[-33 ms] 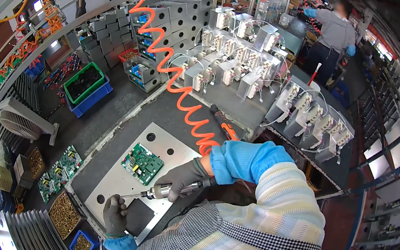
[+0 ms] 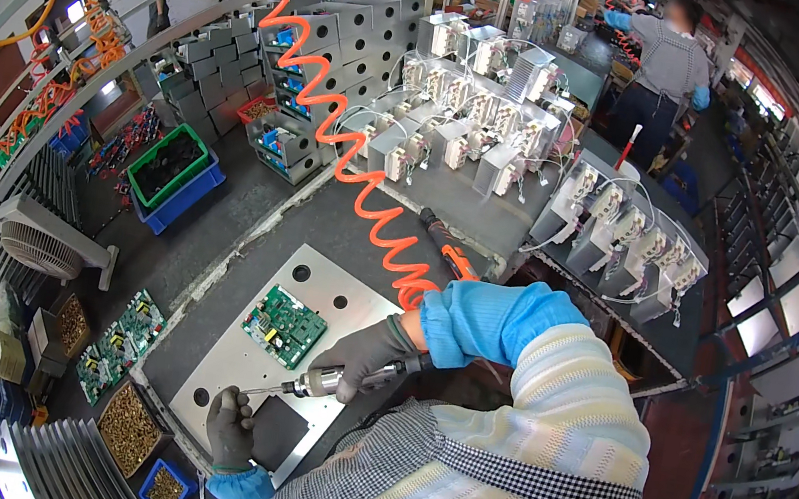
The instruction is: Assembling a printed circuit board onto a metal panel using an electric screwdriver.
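Observation:
My right hand [image 2: 360,357], in a grey glove, is closed round a silver air screwdriver [image 2: 325,381]. The driver lies level, and its thin bit points left toward my other hand. My left hand [image 2: 231,429], also gloved, has its fingers curled together at the bit's tip; whatever they pinch is too small to make out. Under both hands lies a flat metal plate [image 2: 222,352] with round holes and a dark square area [image 2: 281,428]. A green circuit board [image 2: 283,326] rests on the plate, just beyond the driver.
An orange coiled air hose [image 2: 365,207] hangs across the bench to my right wrist. Left stand more circuit boards [image 2: 120,344], a box of brass screws [image 2: 130,429] and a blue screw tray [image 2: 163,489]. Metal assemblies [image 2: 479,109] fill the far bench; a person [image 2: 660,72] stands beyond.

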A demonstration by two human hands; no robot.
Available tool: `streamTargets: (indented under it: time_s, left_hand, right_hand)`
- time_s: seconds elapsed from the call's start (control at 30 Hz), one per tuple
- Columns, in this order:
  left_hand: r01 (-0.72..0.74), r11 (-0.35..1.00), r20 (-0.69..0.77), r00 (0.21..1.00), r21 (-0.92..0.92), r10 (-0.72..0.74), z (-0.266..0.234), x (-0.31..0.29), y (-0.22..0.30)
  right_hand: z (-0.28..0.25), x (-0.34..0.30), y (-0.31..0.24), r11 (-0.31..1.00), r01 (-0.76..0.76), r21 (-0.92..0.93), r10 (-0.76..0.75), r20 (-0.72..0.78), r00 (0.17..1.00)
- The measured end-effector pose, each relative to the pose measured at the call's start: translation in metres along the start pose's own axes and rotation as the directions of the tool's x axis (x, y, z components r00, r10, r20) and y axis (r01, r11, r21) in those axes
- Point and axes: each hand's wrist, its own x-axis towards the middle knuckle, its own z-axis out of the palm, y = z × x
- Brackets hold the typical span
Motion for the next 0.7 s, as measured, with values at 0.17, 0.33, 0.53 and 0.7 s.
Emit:
streamTargets:
  time_s: [0.17,0.33,0.53,0.7]
  left_hand:
    - [0.082,0.992,0.059,0.995,-0.092,-0.077,0.004,0.001,-0.005]
    - [0.112,0.992,0.056,0.992,0.062,-0.115,0.007,0.003,-0.005]
    - [0.032,0.955,0.085,0.995,0.295,-0.059,0.012,0.003,-0.005]
    - [-0.014,0.973,0.078,0.997,0.231,-0.004,0.023,0.0,-0.022]
  right_hand:
    - [-0.003,0.0,0.013,0.993,0.046,-0.112,-0.05,-0.033,0.998]
    - [-0.007,0.0,0.026,0.995,0.017,-0.095,-0.019,-0.016,1.0]
    - [-0.011,-0.008,0.025,0.984,0.012,-0.176,-0.01,0.011,1.0]
    - [-0.012,-0.015,0.037,0.995,0.039,-0.094,-0.04,-0.013,0.999]
